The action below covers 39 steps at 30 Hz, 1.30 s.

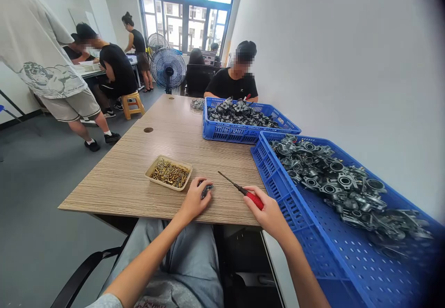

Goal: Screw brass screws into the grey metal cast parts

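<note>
Tall window panes (187, 16) close off the far end of the room, with a round fan (168, 69) standing before them and a plain white wall (330, 57) running along the right grip's side. Well off beyond the left grip, a person in a pale T-shirt (34, 43) stands on the grey floor (31, 178), and a person in black (118, 64) sits on a wooden stool (132, 105). Straight ahead of both grips, at the far side of the wood-grained bench (114, 182), sits another black-shirted person (231, 85), head bent.

Low over the near edge, the left grip (197, 199) is curled round a small metal part (206, 189), fingers and thumb hiding much of it. Just beyond this grip and to its left is a shallow cream tray (163, 185) of brass-coloured screws (169, 172).

Apart from it, the right grip (267, 210) is wrapped about the red handle of a screwdriver (255, 199). From there the dark shaft slants away leftward, its tip near the metal part without touching it; whether the tip meets the wood I cannot tell.

Right of the right grip is a blue crate (292, 196) of grey metal castings (323, 173). Farther ahead of that grip, a second crate (229, 134) holds darker parts (239, 113), heaped together.
</note>
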{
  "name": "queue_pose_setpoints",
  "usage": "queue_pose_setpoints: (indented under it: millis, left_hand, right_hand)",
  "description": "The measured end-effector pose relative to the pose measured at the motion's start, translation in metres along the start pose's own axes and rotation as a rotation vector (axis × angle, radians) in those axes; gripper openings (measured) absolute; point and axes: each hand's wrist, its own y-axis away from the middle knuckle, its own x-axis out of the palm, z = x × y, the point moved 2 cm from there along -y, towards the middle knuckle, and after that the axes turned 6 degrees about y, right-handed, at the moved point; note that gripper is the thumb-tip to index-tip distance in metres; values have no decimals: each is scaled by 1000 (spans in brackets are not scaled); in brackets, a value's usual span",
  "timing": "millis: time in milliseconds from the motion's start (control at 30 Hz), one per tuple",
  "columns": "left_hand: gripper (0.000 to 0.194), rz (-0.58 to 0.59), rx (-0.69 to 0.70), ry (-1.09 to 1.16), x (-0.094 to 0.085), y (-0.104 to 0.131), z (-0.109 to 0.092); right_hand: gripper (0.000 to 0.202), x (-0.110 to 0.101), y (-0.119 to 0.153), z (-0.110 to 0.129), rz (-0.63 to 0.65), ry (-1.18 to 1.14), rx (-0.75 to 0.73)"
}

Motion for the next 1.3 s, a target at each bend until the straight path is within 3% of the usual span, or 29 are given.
queue_pose_setpoints:
  millis: [200,467,933,1300]
  left_hand:
    - [31,7,8,-3,-1,0,-2]
    - [33,49,33,-3,-2,0,-4]
    - [36,64,47,-32,0,2,-4]
    - [39,118,120,-130,0,3,-10]
  right_hand:
    - [22,-10,4,14,64,22,-95]
    - [23,-14,8,20,96,37,-112]
    - [23,-11,10,22,131,57,-131]
    - [14,-17,22,43,175,224,-71]
